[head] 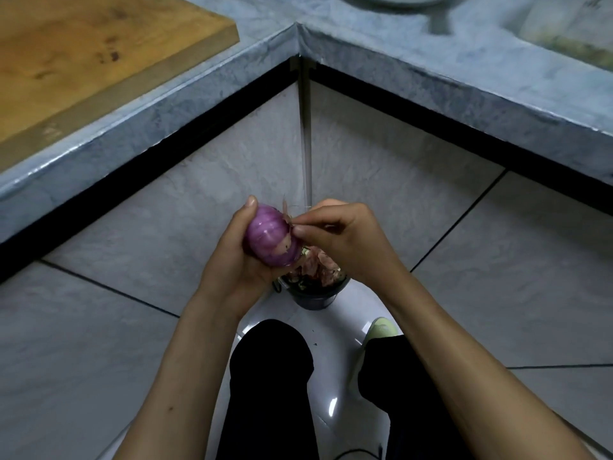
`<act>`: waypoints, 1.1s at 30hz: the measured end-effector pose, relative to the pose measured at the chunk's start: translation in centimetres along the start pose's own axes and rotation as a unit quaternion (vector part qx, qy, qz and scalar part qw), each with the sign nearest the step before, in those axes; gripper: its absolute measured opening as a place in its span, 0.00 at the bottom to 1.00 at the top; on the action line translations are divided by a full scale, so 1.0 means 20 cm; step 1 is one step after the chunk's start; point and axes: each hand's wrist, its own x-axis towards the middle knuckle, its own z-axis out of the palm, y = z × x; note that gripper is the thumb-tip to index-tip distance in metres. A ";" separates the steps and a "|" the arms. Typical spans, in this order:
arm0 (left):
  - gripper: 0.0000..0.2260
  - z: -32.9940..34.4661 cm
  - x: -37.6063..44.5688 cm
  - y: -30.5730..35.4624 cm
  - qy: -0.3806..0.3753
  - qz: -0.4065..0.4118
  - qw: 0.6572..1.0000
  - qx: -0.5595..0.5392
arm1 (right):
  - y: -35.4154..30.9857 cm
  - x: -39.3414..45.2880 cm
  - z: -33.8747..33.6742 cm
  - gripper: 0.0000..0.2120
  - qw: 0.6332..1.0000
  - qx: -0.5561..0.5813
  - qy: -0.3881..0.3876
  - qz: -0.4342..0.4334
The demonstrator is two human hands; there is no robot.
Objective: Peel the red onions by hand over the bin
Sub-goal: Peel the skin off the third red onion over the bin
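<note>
**Head view: a slick onion and a small bin below**

Head view looks down on two bare hands working above a dark bin (315, 295) on the floor. The left hand (238, 257) cups the red onion (272, 239), its fingers curled around the far and under sides and the thumb tip lying on top. The right hand (338, 237) has its fingers pressed together in a pinch on a thin strip of papery skin (288, 212) at the onion's end, just off the left thumb.

Risks, as I judge them: the exposed flesh is glossy and smooth, so a hard tug from the pinching fingers could twist the bulb out of the left palm and drop it toward the floor or into the peelings. The strip looks dry and brittle; pulled sideways it would likely tear short and leave a stub at the root end. The bin's mouth is narrow and sits below and slightly right of the fingers, so light flakes released from here may drift past the rim onto the glossy white tile (326, 370).

Materials: the onion is a rounded oval, purple with fine lengthwise ribs and a pale patch near the fingertips. Peelings (320, 260) in the bin are crumpled, pinkish-brown. Above the hands, a mottled grey stone bench (431, 51) forms a corner, carrying a thick wooden chopping board (83, 51).
</note>
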 end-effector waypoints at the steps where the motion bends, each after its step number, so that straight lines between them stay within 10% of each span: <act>1: 0.22 0.01 -0.01 0.00 0.002 -0.001 1.000 0.005 | 0.00 0.00 0.00 0.05 1.000 -0.025 0.009 -0.016; 22: 0.20 -0.03 0.11 -0.11 0.037 -0.068 0.989 -0.126 | 0.12 0.06 -0.02 0.11 0.958 0.136 0.083 0.240; 33: 0.23 -0.12 0.21 -0.15 0.100 -0.063 0.985 -0.126 | 0.56 0.24 -0.05 0.07 0.942 -0.235 -0.032 0.238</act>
